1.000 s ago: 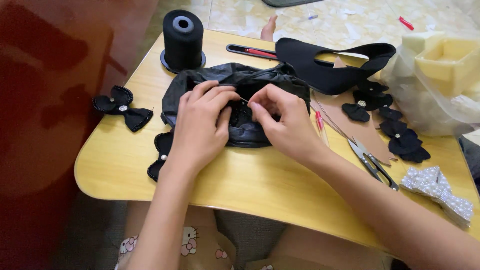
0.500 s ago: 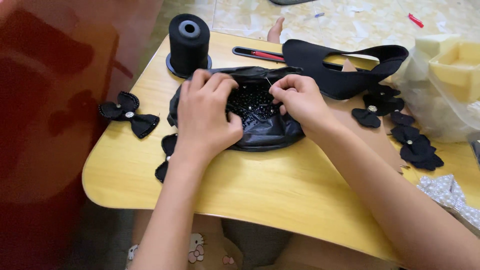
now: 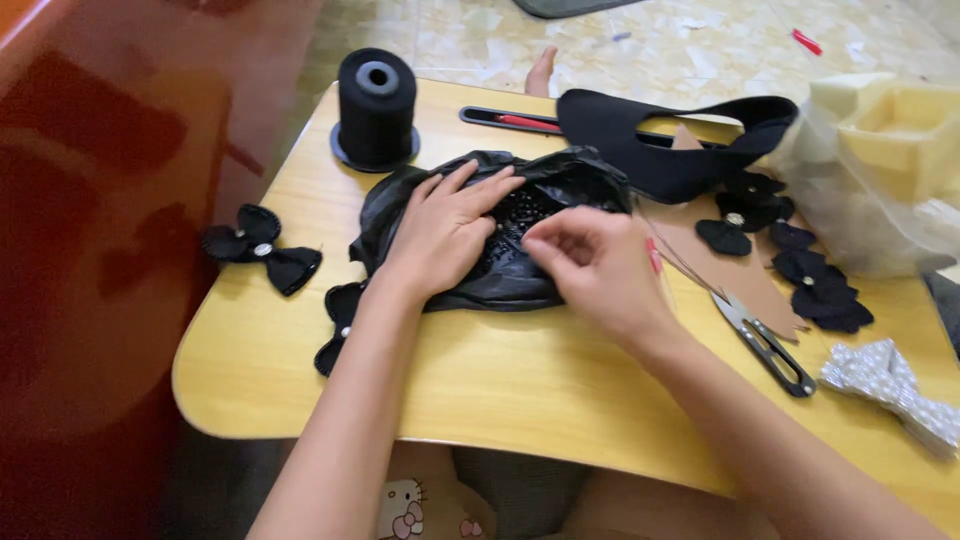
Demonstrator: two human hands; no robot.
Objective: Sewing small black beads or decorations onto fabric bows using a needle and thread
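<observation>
A crumpled black plastic bag (image 3: pixel 570 180) lies open in the middle of a small wooden table (image 3: pixel 500 390), with small black beads (image 3: pixel 515 215) showing inside it. My left hand (image 3: pixel 445 230) lies flat on the bag's left side, fingers spread, pressing it down. My right hand (image 3: pixel 590 265) hovers over the bag's right part with thumb and fingertips pinched together above the beads; whether something tiny sits between them I cannot tell.
A black thread spool (image 3: pixel 376 108) stands at the back left. Black fabric bows (image 3: pixel 262 248) lie left and right (image 3: pixel 820 285). Thread snips (image 3: pixel 765 345), a silver bow (image 3: pixel 890 385), a black fabric piece (image 3: pixel 670 150), brown paper (image 3: pixel 720 250) and a clear bag with foam (image 3: pixel 880 170) are right.
The view has shifted so the table sits lower and farther right. My right hand has drawn back from the bag's far edge to its near right side, fingers pinched.
</observation>
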